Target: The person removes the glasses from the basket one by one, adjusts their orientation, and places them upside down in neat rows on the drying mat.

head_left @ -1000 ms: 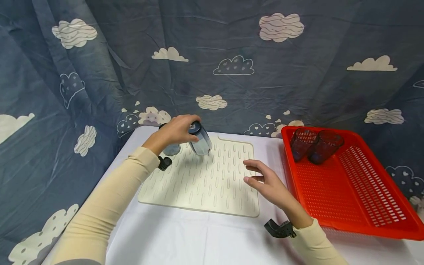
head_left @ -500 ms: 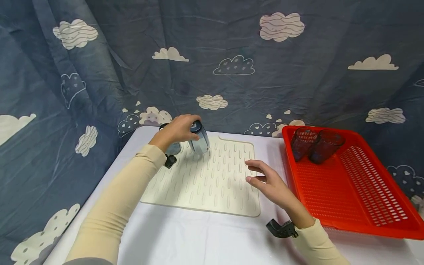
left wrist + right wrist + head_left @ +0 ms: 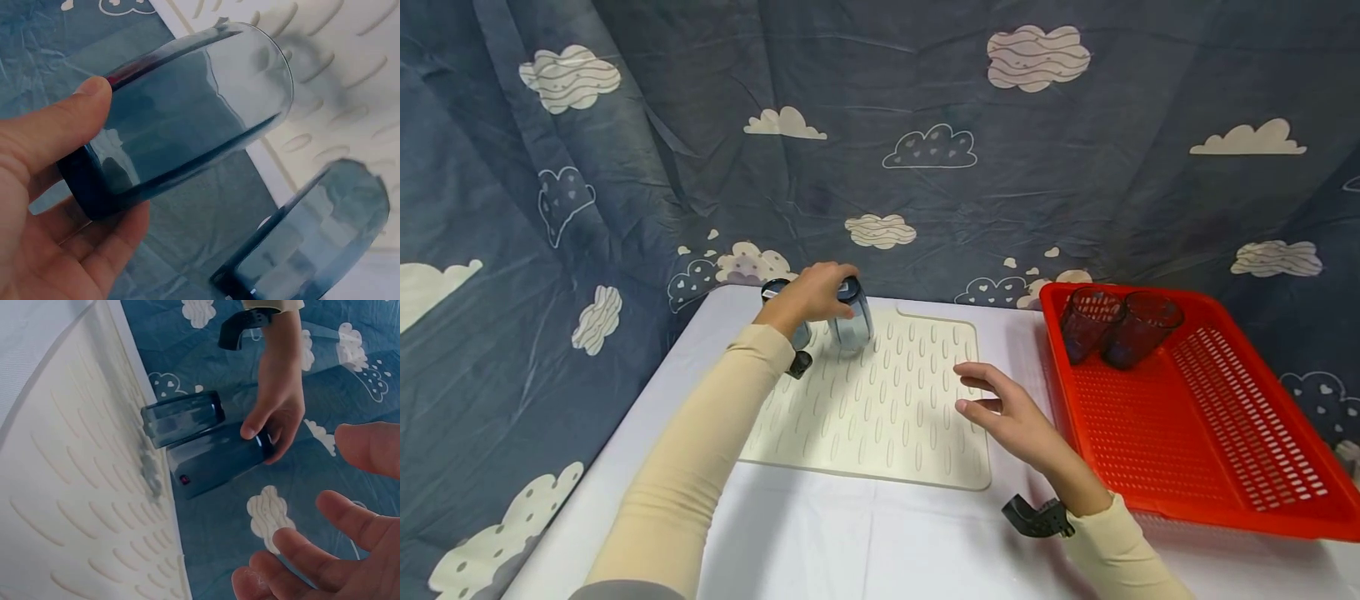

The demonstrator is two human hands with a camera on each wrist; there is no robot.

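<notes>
My left hand (image 3: 816,292) grips a blue tinted drinking glass (image 3: 853,325) by its thick base, thumb on one side and fingers on the other. The glass is upside down, its mouth close over the cream ridged drying mat (image 3: 887,417) near the back. A second blue glass (image 3: 306,231) stands upside down on the mat beside it, partly hidden by the left hand in the head view. Over the mat's right edge hovers my right hand (image 3: 1011,417), fingers loosely bent and apart, holding nothing.
At the right stands a red plastic basket (image 3: 1195,467) with slotted sides. Two dark tinted glasses, one on the left (image 3: 1086,325) and one on the right (image 3: 1138,329), lean at its back left corner. A blue cloud-patterned cloth (image 3: 925,83) hangs behind the white-covered table (image 3: 820,533).
The held glass has gone from tilted to nearly upright in its upside-down pose. My left forearm has swung to the right. The right hand has stayed almost still.
</notes>
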